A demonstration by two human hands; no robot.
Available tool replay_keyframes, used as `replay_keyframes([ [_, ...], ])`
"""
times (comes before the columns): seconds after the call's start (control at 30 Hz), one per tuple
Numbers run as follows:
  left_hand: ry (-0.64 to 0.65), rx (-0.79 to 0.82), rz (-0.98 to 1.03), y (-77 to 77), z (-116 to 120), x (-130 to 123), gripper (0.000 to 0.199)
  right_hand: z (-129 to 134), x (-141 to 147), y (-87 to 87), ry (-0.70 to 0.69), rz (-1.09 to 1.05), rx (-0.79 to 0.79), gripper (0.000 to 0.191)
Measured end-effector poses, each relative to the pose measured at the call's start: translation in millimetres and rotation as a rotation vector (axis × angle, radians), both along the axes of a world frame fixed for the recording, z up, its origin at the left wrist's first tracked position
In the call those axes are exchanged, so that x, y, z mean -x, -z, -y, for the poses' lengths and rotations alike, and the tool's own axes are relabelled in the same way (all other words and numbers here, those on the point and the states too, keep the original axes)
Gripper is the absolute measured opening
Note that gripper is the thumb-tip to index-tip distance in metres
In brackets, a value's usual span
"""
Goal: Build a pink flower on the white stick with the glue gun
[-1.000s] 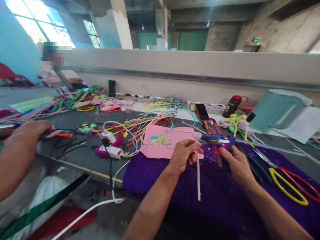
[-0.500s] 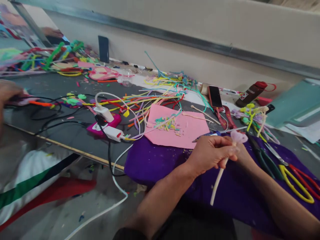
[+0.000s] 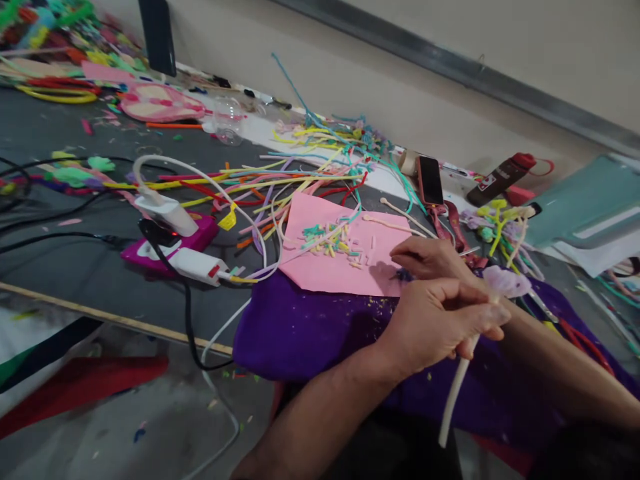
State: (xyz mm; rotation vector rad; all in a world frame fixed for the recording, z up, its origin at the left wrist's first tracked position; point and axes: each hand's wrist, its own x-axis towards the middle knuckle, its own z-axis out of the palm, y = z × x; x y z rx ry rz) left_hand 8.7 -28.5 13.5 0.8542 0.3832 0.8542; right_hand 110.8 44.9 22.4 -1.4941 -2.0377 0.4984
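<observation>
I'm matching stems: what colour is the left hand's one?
The stem is creamy off-white, clearest in the head view.

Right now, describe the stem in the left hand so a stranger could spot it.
Find the purple cloth on the dark table. Above it, the left hand pinches a pale stem. Unlike the bunched stems farther back, it is single, with a lilac head.

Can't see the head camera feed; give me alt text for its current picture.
A person's left hand pinches a pale stem with a lilac, petal-like tip. The right hand, partly hidden behind it, is at the right side of a pink sheet scattered with small coloured pieces. Nearby are a purple cloth and a magenta power strip.
</observation>
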Motion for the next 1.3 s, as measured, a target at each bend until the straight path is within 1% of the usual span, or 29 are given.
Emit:
replay_keyframes([
  [0.03, 0.003, 0.023, 0.013, 0.5, 0, 1, 0.028, -5, 5, 2.2, -0.062, 0.052, 0.005, 0.007],
  [0.07, 0.007, 0.044, 0.020, 0.8, 0, 2, 0.028, -10, 8, 4.2, -0.155, 0.143, 0.001, 0.010],
  [0.13, 0.009, 0.073, 0.022, 1.1, 0, 3, 0.028, -17, 13, 7.4, -0.294, 0.293, -0.029, 0.016],
  [0.2, 0.009, 0.080, 0.015, 0.9, 0, 3, 0.028, -22, 16, 9.5, -0.365, 0.374, -0.068, 0.017],
  [0.33, -0.009, 0.075, 0.014, -0.9, 1, 4, 0.029, -26, 20, 13.6, -0.431, 0.444, -0.120, 0.019],
  [0.47, -0.020, 0.034, 0.005, -1.5, 1, 4, 0.027, -30, 26, 20.4, -0.512, 0.546, -0.149, 0.019],
  [0.63, -0.058, 0.031, -0.020, 1.1, -1, 3, 0.025, -32, 36, 23.9, -0.493, 0.701, -0.174, 0.016],
  [0.7, -0.078, 0.031, -0.031, 2.2, -2, 3, 0.025, -30, 39, 22.1, -0.484, 0.691, -0.179, 0.016],
  [0.73, -0.089, 0.031, -0.037, 2.7, -3, 3, 0.025, -29, 38, 20.6, -0.468, 0.639, -0.173, 0.016],
  [0.8, -0.106, 0.033, -0.052, 3.5, -4, 4, 0.026, -27, 34, 17.2, -0.398, 0.419, -0.114, 0.015],
  [0.93, -0.110, 0.058, -0.070, 3.9, -4, 5, 0.027, -27, 16, 10.7, -0.276, 0.001, 0.069, 0.012],
  [1.07, -0.135, 0.053, -0.080, 3.2, -5, 4, 0.025, -23, -3, 6.1, -0.215, -0.441, 0.324, 0.026],
  [1.1, -0.141, 0.051, -0.086, 3.3, -5, 4, 0.025, -21, -7, 5.5, -0.197, -0.529, 0.365, 0.029],
  [1.2, -0.163, 0.045, -0.102, 4.3, -7, 3, 0.023, -11, -16, 4.8, -0.139, -0.726, 0.417, 0.027],
  [1.3, -0.206, 0.018, -0.109, 6.1, -9, 3, 0.023, 0, -29, 5.0, -0.111, -0.859, 0.378, 0.020],
])
